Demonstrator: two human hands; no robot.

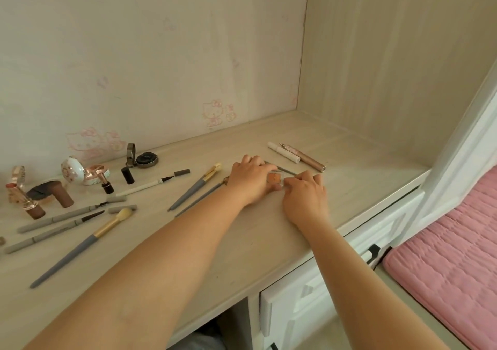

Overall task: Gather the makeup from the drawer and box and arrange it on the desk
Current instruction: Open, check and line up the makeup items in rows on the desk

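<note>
Both hands meet on a small clear compact with an orange pan (pixel 274 178), lying on the pale wooden desk (pixel 269 236). My left hand (pixel 251 179) covers its left side, fingers curled over it. My right hand (pixel 305 195) pinches its right corner. Much of the compact is hidden under my fingers. To the left lie makeup brushes (pixel 80 246) (pixel 195 187), grey pencils (pixel 61 218), a white eyeliner pen (pixel 150 184), open lipsticks (pixel 105 179) (pixel 27 201) and round compacts (pixel 72 170) (pixel 146 159). A white tube (pixel 283 152) and a rose-gold pen (pixel 304 157) lie behind my hands.
The wall (pixel 161 53) with faint cat stickers runs behind the desk, and a side panel (pixel 390 67) closes its right end. White drawers (pixel 309 296) with dark handles sit below the front edge. A pink quilted cushion (pixel 451 255) lies at the lower right.
</note>
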